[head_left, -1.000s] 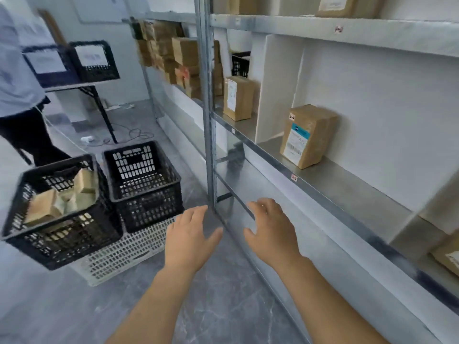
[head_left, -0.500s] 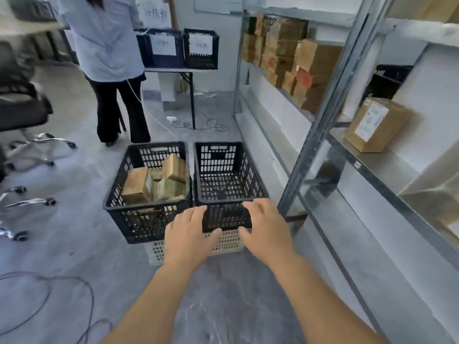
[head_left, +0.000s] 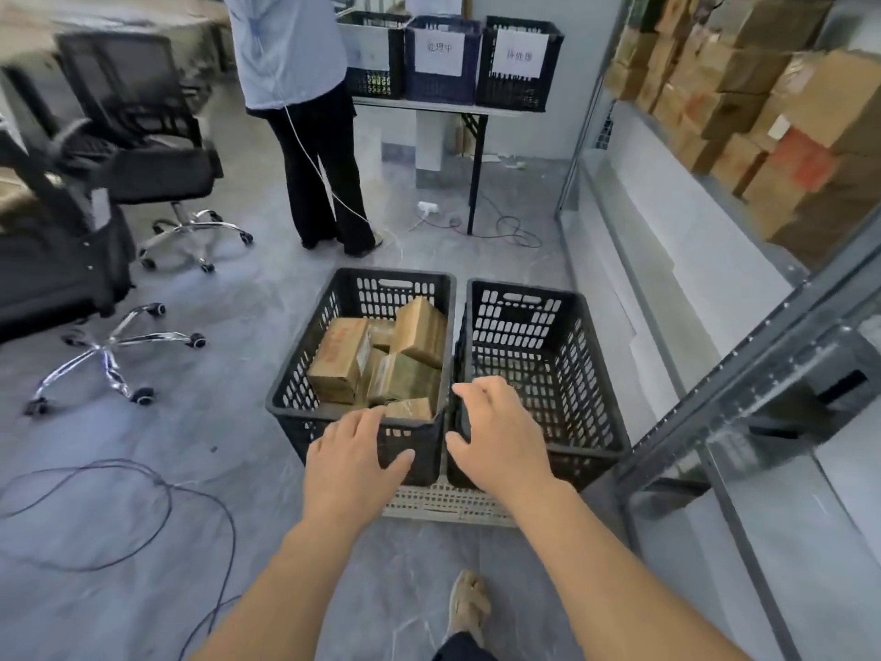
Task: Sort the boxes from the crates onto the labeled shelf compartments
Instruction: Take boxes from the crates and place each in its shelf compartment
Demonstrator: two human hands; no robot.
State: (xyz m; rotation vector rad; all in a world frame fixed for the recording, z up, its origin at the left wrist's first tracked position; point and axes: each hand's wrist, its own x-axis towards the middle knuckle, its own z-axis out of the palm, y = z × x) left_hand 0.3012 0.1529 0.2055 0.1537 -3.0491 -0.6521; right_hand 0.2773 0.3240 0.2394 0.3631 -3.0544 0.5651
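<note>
**Both hands poised over the crates, nothing picked up yet**

Head view. Held out side by side above the near rims: left hand over the front wall of the left black crate, right hand over the near corner of the right black crate. Fingers loosely extended, thumbs splayed toward each other, clasped on nothing. Touching the plastic or just above it: could not be told. Poised so, probably, to go for a box in the left crate, the only one holding any.

Cardboard boxes lay heaped there, none yet on the shelf. Red-printed box tipped, long axis seemingly running away from the wearer, far end raised. Leaning box propped near the far right corner, broad face tilted up toward the camera. Others wedged beneath, too jumbled to read.

Right crate showed only bare mesh. Both stood on a white crate, likely to raise them nearer the hands, and just beside the metal shelf upright, presumably to keep the carry short. Compartment labels not legible.
</note>
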